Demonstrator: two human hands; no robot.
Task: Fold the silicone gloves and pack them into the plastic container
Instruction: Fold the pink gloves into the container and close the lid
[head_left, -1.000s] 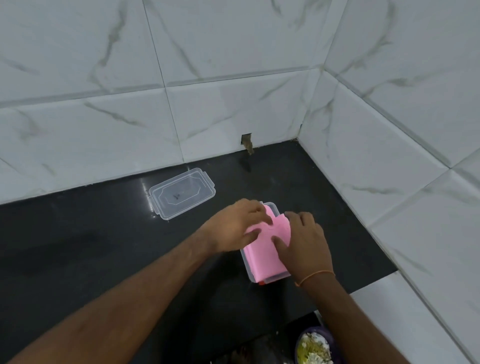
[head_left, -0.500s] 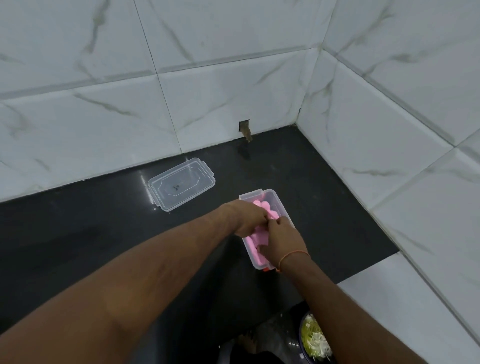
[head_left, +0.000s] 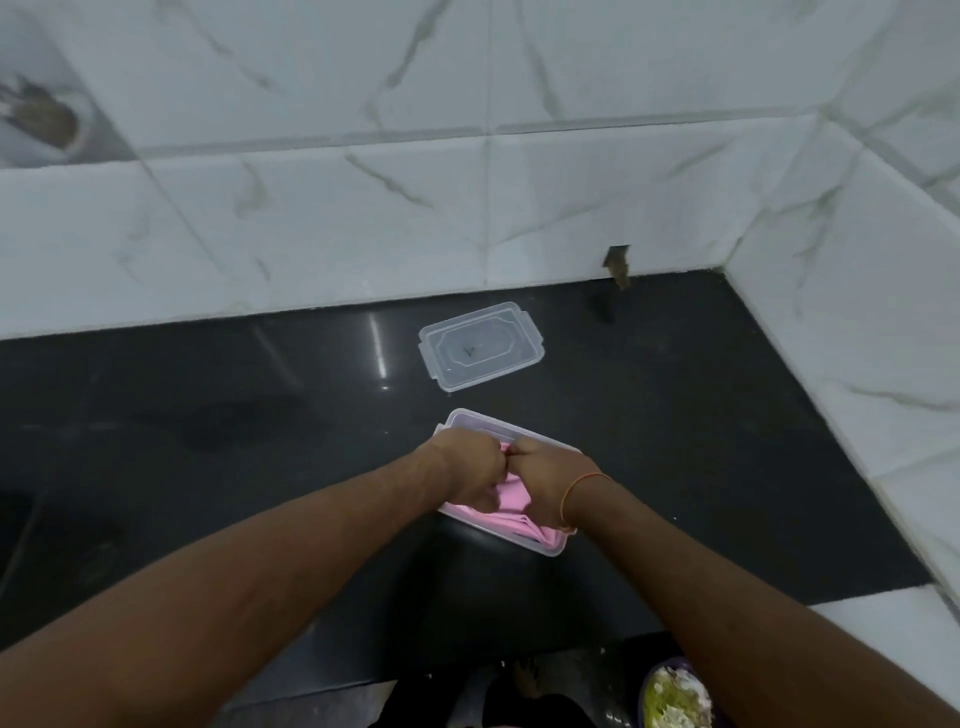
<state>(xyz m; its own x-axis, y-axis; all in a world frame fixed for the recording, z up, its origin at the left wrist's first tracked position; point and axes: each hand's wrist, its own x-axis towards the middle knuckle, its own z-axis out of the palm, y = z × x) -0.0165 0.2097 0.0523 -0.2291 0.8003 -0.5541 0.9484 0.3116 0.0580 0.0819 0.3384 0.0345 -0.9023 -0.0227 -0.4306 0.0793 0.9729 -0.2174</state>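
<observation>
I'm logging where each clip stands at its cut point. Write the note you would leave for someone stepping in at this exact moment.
Left hand and right hand: both over the clear rectangular plastic container on the black stone counter, fingers curled into the folded pink silicone gloves, knuckles meeting.
Gloves: inside the container, bunched, near edge about level with the rim.
Clear plastic lid: off, lying flat on the counter behind the container, nearer the wall.
Done: gloves folded and put in.
Left: tuck them flat; the lid is not on yet.
</observation>
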